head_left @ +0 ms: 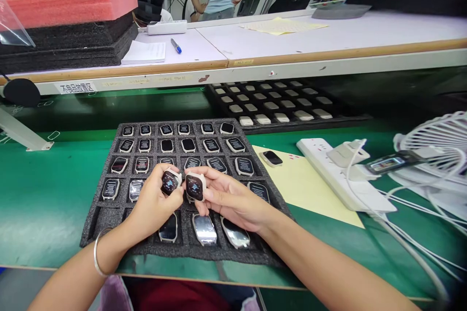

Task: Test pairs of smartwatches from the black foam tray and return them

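My left hand (pixel 155 201) is closed around a smartwatch body (pixel 170 181) without a strap, its lit screen facing me. A second watch body (pixel 195 186), also lit with a blue mark on its screen, is gripped between the thumb and fingers of my right hand (pixel 229 197). The two watches are side by side above a black foam tray (pixel 105 216). Rows of similar watches fill many of its pockets, several with text on their screens. Near my wrists lie dark-screened watches, among them one (pixel 204 229) with a glossy reflection. My hands hide some pockets.
Right of the tray, a single watch (pixel 272 158) lies by a yellow sheet (pixel 314 189). Beyond are a white power strip (pixel 328 170), cables and a white fan (pixel 438 146). Another watch tray (pixel 270 102) sits under the shelf (pixel 328 60). People are behind it.
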A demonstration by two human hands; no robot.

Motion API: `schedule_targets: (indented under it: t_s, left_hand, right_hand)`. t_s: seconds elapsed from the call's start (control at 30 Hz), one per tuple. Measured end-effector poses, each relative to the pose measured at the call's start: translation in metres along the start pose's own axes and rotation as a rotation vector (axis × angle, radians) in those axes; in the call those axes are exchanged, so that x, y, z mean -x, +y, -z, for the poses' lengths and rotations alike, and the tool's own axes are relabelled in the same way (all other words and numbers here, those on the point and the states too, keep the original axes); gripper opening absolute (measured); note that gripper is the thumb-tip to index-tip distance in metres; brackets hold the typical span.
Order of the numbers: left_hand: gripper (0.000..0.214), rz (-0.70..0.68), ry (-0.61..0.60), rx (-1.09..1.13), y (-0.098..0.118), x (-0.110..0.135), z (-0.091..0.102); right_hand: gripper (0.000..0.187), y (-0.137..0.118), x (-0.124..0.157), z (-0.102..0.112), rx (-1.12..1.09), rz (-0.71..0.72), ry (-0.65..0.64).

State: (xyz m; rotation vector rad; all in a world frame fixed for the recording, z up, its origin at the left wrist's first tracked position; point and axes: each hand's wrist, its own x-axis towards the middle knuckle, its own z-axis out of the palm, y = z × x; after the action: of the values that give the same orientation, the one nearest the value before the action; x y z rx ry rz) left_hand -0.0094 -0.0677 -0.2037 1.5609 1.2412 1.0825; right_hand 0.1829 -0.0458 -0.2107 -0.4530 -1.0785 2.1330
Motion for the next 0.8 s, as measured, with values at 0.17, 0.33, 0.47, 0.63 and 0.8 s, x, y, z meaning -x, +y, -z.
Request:
schedule_targets:
  t_s: [0.17,0.33,0.47,0.63,0.8]
  left_hand:
    - [0.022,-0.019,-0.019,-0.014,0.0005,0.0002,0.0004]
    - [0.025,0.013,-0.012,0.009,-0.0016,0.0002,-0.0006]
    - [0.022,-0.002,-0.018,-0.008,-0.0012,0.0006,-0.0007]
    - [0.02,-0.014,-0.019,-0.01,0.0009,0.0002,-0.0006]
    - [0.026,0.002,0.011,0.013,0.0004,-0.0009,-0.0002]
  right_hand:
    - [0.041,0.0,0.0013,-0.001,0.012,-0.002,-0.023]
    - [0.044,0.0005,0.0008,-0.0019,0.016,0.003,-0.007]
    - [0.045,-0.0003,0.0007,-0.002,0.024,0.002,0.017]
    - [0.044,-0.0006,0.0013,-0.0013,0.025,-0.006,0.022]
    - [0.043,-0.0003,0.0007,-0.0004,-0.013,0.0,0.018]
